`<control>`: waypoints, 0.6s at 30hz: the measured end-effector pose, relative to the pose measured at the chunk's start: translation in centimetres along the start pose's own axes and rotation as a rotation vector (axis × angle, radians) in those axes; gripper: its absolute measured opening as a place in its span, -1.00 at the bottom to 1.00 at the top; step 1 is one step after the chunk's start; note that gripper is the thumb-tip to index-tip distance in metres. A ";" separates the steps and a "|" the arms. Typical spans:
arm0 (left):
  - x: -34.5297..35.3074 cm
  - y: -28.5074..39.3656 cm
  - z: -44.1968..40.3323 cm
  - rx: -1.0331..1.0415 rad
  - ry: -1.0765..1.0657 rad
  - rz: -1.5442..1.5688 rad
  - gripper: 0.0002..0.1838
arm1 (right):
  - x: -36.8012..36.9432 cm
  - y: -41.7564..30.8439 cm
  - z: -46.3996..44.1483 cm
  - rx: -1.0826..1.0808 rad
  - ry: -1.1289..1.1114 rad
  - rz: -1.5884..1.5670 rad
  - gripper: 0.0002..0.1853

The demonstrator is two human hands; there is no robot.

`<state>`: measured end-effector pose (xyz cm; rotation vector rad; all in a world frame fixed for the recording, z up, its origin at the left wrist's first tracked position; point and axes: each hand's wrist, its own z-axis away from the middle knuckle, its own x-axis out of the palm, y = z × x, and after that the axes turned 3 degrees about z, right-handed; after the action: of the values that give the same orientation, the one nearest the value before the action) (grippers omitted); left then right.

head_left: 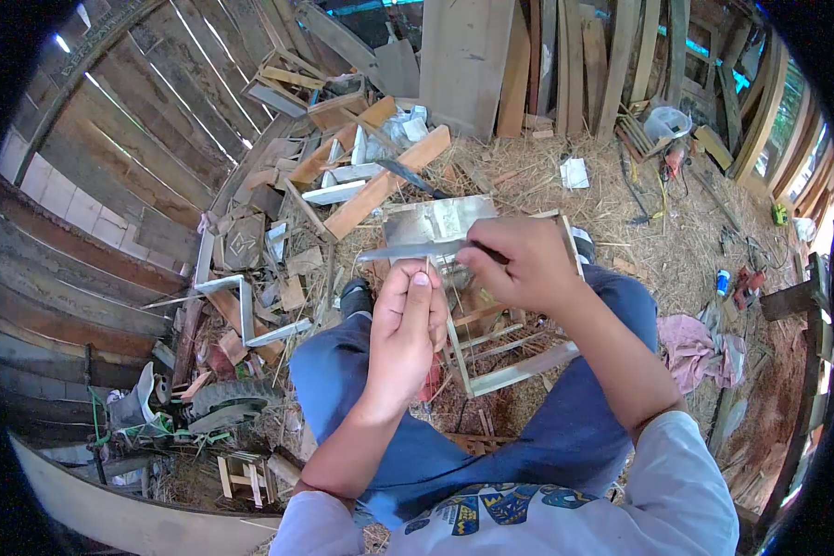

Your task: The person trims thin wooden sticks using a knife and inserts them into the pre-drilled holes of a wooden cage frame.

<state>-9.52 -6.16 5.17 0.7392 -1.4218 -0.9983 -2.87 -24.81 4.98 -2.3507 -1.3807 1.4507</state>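
Note:
My right hand [519,262] is closed around the dark handle of a knife [406,251]. The blade points left, just above the fingertips of my left hand [408,310]. Those fingers are pinched round a thin wooden stick [427,264], whose tip shows at the blade; most of it is hidden by the hand. Between my legs stands a light wooden frame [524,372] with thin slats. A grey, worn board [417,218] lies behind the hands, partly covered by them.
Scrap planks and an orange-brown board [385,185] are heaped at the left. A white angled wood piece [246,310] lies nearer. Tall planks [468,69] lean at the back. On the right are a pink cloth [690,347], a blue can [723,282] and straw-strewn ground.

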 end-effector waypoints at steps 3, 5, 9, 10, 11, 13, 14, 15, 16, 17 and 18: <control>-0.1 -0.2 0.0 -0.011 0.037 0.021 -0.81 | -0.1 -0.6 -0.1 -0.085 -0.030 0.001 -0.71; 0.0 -0.1 0.1 0.007 0.049 0.005 -0.82 | 0.2 -0.9 -0.1 -0.093 -0.032 0.011 -0.71; 0.0 -0.2 0.1 0.056 0.078 -0.098 -0.83 | -0.1 -1.3 0.1 -0.092 -0.060 0.107 -0.71; 0.1 -0.2 0.2 0.062 0.092 -0.104 -0.83 | -0.2 -1.4 0.0 -0.088 -0.057 0.106 -0.71; 0.1 -0.2 0.2 0.068 0.106 -0.110 -0.83 | -0.3 -1.6 0.0 -0.084 -0.047 0.110 -0.71; 0.0 -0.3 -0.1 0.076 0.114 -0.135 -0.84 | -0.2 -1.4 0.0 -0.075 -0.036 0.114 -0.70; 0.0 -0.4 -0.2 0.088 0.123 -0.156 -0.85 | 0.2 -0.8 -0.1 0.013 0.023 0.113 -0.71; 0.0 -0.4 -0.1 0.086 0.121 -0.156 -0.85 | 0.4 -0.2 -0.3 0.100 0.083 0.114 -0.71; 0.1 -0.3 0.1 0.103 0.088 -0.152 -0.85 | 0.1 0.8 -0.5 0.102 0.084 0.117 -0.71; 0.2 -0.1 0.3 0.122 0.053 -0.149 -0.85 | -0.5 2.1 -0.7 0.160 0.132 0.112 -0.71; 0.3 -0.1 0.4 0.113 0.037 -0.135 -0.85 | -1.1 2.6 -1.1 0.215 0.181 0.108 -0.71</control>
<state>-9.99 -6.42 5.29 0.9426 -1.4198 -1.0088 -0.53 -26.72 5.13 -2.3803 -1.0157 1.2987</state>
